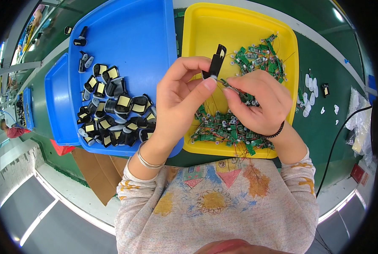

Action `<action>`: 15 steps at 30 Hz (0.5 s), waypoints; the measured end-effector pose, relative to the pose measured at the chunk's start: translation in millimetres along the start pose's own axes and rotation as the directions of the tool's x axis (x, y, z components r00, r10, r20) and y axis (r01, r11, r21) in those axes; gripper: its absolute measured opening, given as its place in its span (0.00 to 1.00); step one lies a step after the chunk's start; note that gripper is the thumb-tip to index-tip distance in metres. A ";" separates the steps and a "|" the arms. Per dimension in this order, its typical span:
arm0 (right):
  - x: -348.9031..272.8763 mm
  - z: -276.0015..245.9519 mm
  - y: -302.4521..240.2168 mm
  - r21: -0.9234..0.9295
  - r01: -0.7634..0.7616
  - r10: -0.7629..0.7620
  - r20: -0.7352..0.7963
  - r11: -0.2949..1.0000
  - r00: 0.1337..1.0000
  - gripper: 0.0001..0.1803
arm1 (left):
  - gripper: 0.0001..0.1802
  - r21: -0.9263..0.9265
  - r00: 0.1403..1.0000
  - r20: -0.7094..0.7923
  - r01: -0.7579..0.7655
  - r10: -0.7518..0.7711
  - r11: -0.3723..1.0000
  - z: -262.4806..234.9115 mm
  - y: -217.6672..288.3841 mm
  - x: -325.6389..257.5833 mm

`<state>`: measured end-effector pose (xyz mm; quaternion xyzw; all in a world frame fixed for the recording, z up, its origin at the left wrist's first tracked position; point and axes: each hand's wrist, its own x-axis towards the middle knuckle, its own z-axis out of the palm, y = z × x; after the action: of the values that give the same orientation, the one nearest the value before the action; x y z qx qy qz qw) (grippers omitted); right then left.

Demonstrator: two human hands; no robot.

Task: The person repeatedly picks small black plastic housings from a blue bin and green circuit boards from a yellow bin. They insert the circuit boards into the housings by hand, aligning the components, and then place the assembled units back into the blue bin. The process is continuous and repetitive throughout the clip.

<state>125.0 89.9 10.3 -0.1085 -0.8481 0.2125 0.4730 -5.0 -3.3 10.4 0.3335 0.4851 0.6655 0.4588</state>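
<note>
Nearest the camera, at the lower edge of the view, lies the person's patterned sweater (216, 199), from which both forearms rise toward the table (324, 122), whose top is green. On the left wrist sits a thin silver bangle (146, 161), and on the right wrist a black beaded bracelet (277, 131). Just above these, the left hand (178, 97) has its fingers (197, 91) clamped on the lower end of a slim black plastic part (216, 61), which stands upright above the near half of the yellow tray. The right hand (259, 99) is closed with its fingers pinched together on a small green circuit board with fine wires (231, 86), whose tip touches the base of the black part, right beside the left thumb. Beneath and beyond both hands, the yellow tray (206, 25) holds a loose heap of green circuit boards with wires (223, 127), spread from its near edge toward its far right corner. To the left, touching the yellow tray's side, a blue tray (134, 29) carries a pile of black housings with pale yellow pads (112, 112). Farther left again stands a second blue tray (55, 101). On the table to the right of the yellow tray lie several small white pieces (309, 95), and a black cable (341, 135) runs along that side.
</note>
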 end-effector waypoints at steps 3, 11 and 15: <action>0.7 -3.0 -2.3 0.048 -0.091 0.088 0.046 0.995 0.995 0.10 | 0.13 -0.004 1.000 0.001 -0.007 0.007 1.000 -0.1 -0.5 -0.7; 1.4 -4.4 -2.1 0.123 -0.180 0.174 0.057 0.976 0.983 0.08 | 0.13 0.014 0.999 0.014 -0.030 0.029 0.999 1.7 1.2 -0.8; 1.9 -4.3 -2.8 0.117 -0.173 0.167 0.059 0.978 0.984 0.08 | 0.13 0.021 0.999 0.008 -0.035 0.035 0.999 1.5 0.9 -1.3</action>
<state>127.7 89.3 15.1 -0.1461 -0.8326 0.3061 0.4379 -3.5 -4.1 11.7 0.3491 0.4846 0.6671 0.4453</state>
